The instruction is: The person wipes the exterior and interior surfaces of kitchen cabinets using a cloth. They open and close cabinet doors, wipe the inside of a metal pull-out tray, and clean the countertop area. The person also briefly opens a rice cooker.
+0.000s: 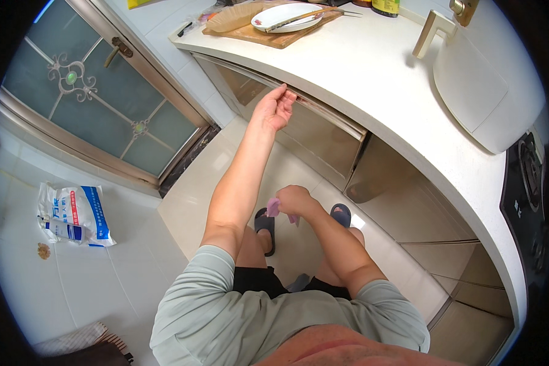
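Note:
My left hand reaches out to the metal top rail of a glossy cabinet front, just below the white countertop. Its palm faces up, the fingers are curled, and the fingertips meet the rail; whether they grip it is unclear. At the rail's right end, a dark gap shows beside the neighbouring panel. Lower down, in front of my body, my right hand is closed around a crumpled pink cloth. Part of the cloth hangs below the fist.
On the counter, a white oval plate with chopsticks rests on a wooden board. A white appliance and a black cooktop stand right. Left are a glass-paned door and a plastic bag against the tiled wall.

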Available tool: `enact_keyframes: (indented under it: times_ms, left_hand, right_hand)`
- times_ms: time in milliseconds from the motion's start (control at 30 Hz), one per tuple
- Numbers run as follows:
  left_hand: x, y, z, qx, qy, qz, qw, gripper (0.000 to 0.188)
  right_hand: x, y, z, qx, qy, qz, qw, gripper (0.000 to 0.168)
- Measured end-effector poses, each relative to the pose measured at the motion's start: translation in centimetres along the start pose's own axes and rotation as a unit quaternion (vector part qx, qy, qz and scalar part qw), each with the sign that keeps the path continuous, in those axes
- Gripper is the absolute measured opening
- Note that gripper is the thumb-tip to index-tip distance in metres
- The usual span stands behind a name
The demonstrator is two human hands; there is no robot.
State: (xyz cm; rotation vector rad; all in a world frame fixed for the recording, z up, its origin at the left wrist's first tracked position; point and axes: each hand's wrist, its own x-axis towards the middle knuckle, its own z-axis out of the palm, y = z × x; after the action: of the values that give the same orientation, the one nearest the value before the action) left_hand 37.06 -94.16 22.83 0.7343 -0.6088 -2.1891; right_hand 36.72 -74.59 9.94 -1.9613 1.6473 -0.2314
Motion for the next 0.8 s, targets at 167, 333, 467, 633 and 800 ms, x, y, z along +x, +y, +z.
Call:
enact_keyframes:
  times_ms: [167, 333, 467, 633, 800]
  left_hand:
    - [0.2, -0.3, 0.4, 0.019, 0.027, -0.003, 0.999, 0.012]
    - [-0.9, 1.1, -2.1, 0.051, 0.052, 0.005, 0.997, 0.009]
    - [-5.1, 1.5, -2.6, 0.054, 0.081, 0.028, 0.995, 0.006]
    - [-10.8, 3.0, -6.5, 0.12, 0.072, 0.043, 0.989, 0.008]
    - [-15.0, 3.9, -9.0, 0.157, 0.076, 0.054, 0.983, 0.009]
  right_hand:
    - [0.8, 1.0, 1.8, -0.007, -0.018, -0.042, 0.999, 0.02]
    - [0.4, -0.4, 0.7, -0.017, -0.044, -0.033, 0.998, 0.02]
    - [1.4, -0.3, 1.3, 0.008, -0.036, -0.058, 0.998, 0.022]
    - [-1.0, -4.5, 0.6, 0.141, -0.069, -0.149, 0.976, 0.022]
    - [-6.7, -7.5, -1.5, 0.338, -0.02, -0.161, 0.927, 0.02]
